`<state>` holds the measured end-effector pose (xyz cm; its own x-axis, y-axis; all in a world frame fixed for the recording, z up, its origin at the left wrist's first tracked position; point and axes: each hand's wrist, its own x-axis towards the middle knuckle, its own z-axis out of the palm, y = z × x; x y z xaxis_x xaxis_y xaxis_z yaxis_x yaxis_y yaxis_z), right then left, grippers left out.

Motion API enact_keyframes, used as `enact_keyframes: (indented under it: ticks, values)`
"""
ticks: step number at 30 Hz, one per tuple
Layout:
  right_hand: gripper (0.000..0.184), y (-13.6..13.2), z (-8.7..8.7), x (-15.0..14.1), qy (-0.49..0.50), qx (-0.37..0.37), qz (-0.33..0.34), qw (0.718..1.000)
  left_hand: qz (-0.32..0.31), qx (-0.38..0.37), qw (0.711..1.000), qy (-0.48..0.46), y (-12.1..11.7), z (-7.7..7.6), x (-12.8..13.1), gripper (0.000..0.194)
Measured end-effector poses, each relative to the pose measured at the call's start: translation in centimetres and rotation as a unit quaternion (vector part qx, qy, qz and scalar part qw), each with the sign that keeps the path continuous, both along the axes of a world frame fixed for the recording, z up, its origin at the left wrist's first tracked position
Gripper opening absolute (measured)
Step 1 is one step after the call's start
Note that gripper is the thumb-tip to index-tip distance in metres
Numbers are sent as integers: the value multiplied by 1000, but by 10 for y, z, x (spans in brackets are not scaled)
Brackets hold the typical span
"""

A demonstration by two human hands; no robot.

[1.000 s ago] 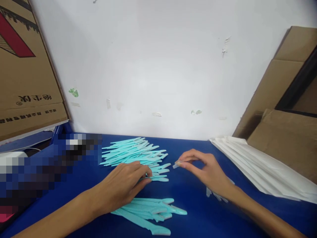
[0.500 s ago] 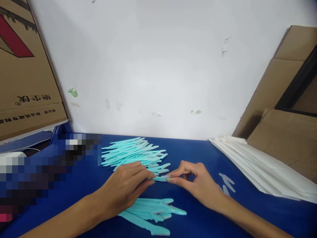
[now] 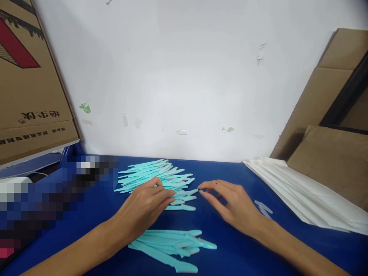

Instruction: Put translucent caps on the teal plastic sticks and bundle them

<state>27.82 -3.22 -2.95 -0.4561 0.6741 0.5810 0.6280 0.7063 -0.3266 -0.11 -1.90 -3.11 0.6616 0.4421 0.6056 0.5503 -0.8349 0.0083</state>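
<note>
A pile of several thin turquoise plastic sticks (image 3: 152, 176) lies on the blue table (image 3: 224, 245) near the white wall. My left hand (image 3: 146, 205) rests flat on the pile's near edge, fingers stretched out over the sticks. My right hand (image 3: 230, 203) hovers just right of the pile with its fingers loosely apart, fingertips close to the stick ends; nothing shows in it. A second, smaller heap of turquoise sticks (image 3: 172, 245) lies near me, below my left wrist. Small clear caps (image 3: 263, 209) lie on the table to the right of my right hand.
A stack of white sheets (image 3: 301, 195) lies at the right, against brown cardboard (image 3: 330, 153). A printed cardboard box (image 3: 25, 88) stands at the left. A blurred-out patch (image 3: 43, 195) covers part of the table's left side.
My right hand came in from the right, pinched at a stick end beside my left fingers, then opened and pulled back a little. My left hand shifted slightly up the pile.
</note>
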Motion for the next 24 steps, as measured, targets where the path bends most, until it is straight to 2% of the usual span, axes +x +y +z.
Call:
enact_keyframes:
  ticks: [6, 10, 12, 14, 17, 19, 21, 24]
  values:
    - [20, 10, 1, 12, -28, 37, -20, 999, 59, -82, 993, 59, 7, -8, -4, 16]
    - [20, 11, 0, 14, -43, 36, -19, 998, 63, -100, 992, 50, 7, -8, -5, 19]
    - [19, 11, 0, 14, -50, 36, -19, 998, 47, -124, 991, 23, 5, -1, -6, 17]
    - [19, 12, 0, 15, -59, 33, -17, 998, 21, -187, 982, 12, 0, 11, -7, 18]
    - [20, 13, 2, 17, -77, 30, -16, 996, -21, -314, 946, 77, -12, 30, -7, 16]
    - [21, 15, 6, 19, -94, 31, -32, 995, -8, -367, 924, 107, -19, 39, -5, 12]
    - [22, 18, 11, 24, -119, 28, -57, 991, 3, -396, 910, 121, -23, 42, -4, 12]
    - [22, 25, 20, 38, -172, -9, -87, 981, -2, -391, 913, 116, -23, 38, -4, 10]
